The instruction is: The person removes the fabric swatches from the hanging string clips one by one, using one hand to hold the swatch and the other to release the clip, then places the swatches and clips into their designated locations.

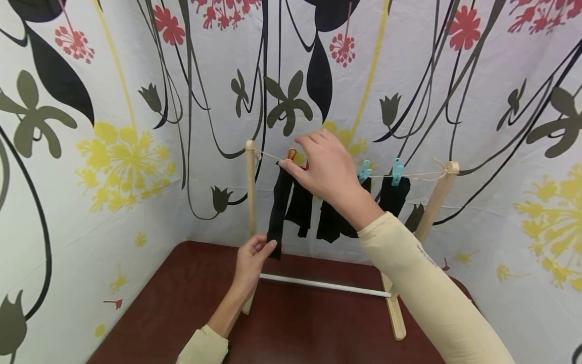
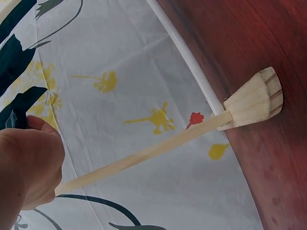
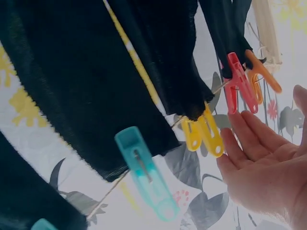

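Observation:
Several black cloth pieces hang from a string (image 3: 106, 195) held by clothespins. At the left end, my left hand (image 1: 249, 259) pinches the lower end of a long black cloth strip (image 1: 279, 202); in the left wrist view its fingertips are partly hidden. My right hand (image 1: 331, 169) is raised at the top of that strip, with thumb and fingers apart around an orange clothespin (image 1: 292, 153). In the right wrist view its fingers extend close to a red clothespin (image 3: 241, 82) and a yellow clothespin (image 3: 205, 130), gripping neither. A teal clothespin (image 3: 147, 175) clips a wider black cloth (image 3: 81, 91).
Two wooden posts, a left post (image 1: 251, 192) and a right post (image 1: 434, 207), carry the string. A white rod (image 1: 323, 284) joins them low down, above the dark red table (image 1: 309, 328). Patterned white fabric (image 1: 218, 126) surrounds the table's back and sides.

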`<state>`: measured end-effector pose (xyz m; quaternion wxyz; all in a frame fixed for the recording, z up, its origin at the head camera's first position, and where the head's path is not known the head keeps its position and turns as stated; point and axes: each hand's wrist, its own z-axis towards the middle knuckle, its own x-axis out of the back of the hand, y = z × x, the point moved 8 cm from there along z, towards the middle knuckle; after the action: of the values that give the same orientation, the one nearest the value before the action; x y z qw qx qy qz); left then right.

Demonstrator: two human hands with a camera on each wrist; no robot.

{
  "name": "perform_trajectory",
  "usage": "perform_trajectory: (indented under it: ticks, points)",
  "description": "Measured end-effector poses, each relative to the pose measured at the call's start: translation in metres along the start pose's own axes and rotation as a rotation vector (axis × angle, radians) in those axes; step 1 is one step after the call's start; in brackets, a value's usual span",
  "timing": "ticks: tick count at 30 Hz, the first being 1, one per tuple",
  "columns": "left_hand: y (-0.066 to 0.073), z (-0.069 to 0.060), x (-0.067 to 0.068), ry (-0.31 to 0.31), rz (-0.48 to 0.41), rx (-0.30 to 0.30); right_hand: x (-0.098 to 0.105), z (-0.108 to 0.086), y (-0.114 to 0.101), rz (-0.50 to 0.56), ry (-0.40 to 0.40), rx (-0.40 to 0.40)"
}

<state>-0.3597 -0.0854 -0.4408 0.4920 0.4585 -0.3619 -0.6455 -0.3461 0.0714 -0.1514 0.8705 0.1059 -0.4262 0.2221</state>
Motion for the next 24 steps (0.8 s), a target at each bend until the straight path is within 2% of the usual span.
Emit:
perform_trajectory:
  ticks: [5, 13, 19, 24]
  points:
    - [0.004, -0.001, -0.001, -0.002, 0.007, 0.006, -0.006, 0.006, -0.006, -0.054, -0.043, 0.004]
    - [0.010, 0.000, -0.003, 0.002, -0.017, 0.003, -0.010, 0.014, -0.007, -0.096, -0.021, 0.050]
    - [0.009, -0.001, -0.004, 0.002, -0.005, 0.025, -0.008, 0.016, -0.006, -0.092, -0.018, 0.063]
    - [0.009, -0.002, -0.005, -0.005, 0.005, 0.013, -0.007, 0.016, -0.006, -0.078, -0.024, 0.081]
